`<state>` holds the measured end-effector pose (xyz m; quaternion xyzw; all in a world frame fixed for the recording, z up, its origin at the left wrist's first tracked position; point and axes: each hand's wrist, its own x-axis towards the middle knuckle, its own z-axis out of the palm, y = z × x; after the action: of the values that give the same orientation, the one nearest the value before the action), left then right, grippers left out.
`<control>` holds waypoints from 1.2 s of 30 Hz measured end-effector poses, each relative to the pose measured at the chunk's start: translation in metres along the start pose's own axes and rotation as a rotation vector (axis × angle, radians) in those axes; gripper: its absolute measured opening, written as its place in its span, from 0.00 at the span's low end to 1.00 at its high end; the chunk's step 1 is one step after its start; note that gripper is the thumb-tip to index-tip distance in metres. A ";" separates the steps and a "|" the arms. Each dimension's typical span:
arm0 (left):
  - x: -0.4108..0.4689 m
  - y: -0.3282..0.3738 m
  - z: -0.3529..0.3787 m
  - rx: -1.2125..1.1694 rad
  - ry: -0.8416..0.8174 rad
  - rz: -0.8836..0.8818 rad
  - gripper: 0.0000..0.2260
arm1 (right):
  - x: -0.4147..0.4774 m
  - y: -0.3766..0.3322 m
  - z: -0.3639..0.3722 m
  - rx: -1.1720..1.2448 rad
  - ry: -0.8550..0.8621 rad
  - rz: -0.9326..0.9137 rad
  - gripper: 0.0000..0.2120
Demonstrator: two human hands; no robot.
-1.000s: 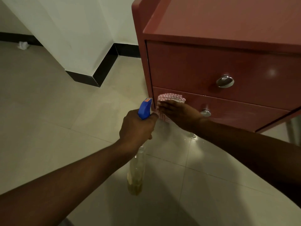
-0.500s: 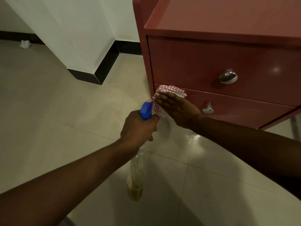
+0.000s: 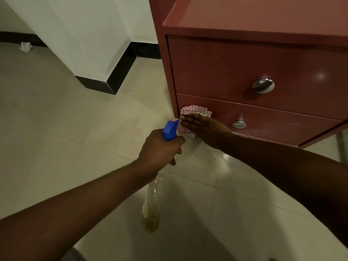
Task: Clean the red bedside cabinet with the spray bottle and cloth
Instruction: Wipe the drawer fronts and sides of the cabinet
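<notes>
Standing at the upper right is the red bedside cabinet point(image 3: 216, 72), glossy, two drawers stacked. The checked red-and-white cloth point(image 3: 194, 110) is bunched up against the left end of the lower drawer point(image 3: 273, 125), right by the cabinet's front corner. The right hand point(image 3: 205, 127) is spread flat over it, fingers pretty much straight, pressing it onto the drawer front rather than gripping. The drawer's small silver knob point(image 3: 239, 123) sits just beside that hand, and a bigger knob point(image 3: 263, 85) is on the top drawer.

The left hand point(image 3: 160, 147) is wrapped tight around the neck of the spray bottle point(image 3: 155, 193). Its blue head pokes out above the fist, nearly touching the cloth, and the clear body hangs below with a bit of yellowish liquid at the bottom.

Around all that: pale tiled floor point(image 3: 56, 129), a white pillar point(image 3: 84, 34) with black skirting point(image 3: 120, 72), and a crumpled white scrap point(image 3: 26, 46) far left.
</notes>
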<state>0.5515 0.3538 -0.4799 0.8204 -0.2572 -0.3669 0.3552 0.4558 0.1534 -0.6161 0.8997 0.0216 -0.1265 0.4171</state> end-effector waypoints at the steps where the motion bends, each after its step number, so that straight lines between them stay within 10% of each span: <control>1: 0.000 -0.001 0.001 0.001 -0.008 -0.003 0.08 | -0.006 0.002 0.001 -0.029 -0.011 -0.022 0.38; 36: 0.012 0.006 0.033 0.009 -0.116 0.018 0.11 | -0.073 -0.017 0.034 0.048 -0.162 -0.017 0.35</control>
<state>0.5324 0.3289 -0.4963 0.7970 -0.2865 -0.4096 0.3391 0.3759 0.1431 -0.6320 0.8961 -0.0077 -0.2027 0.3949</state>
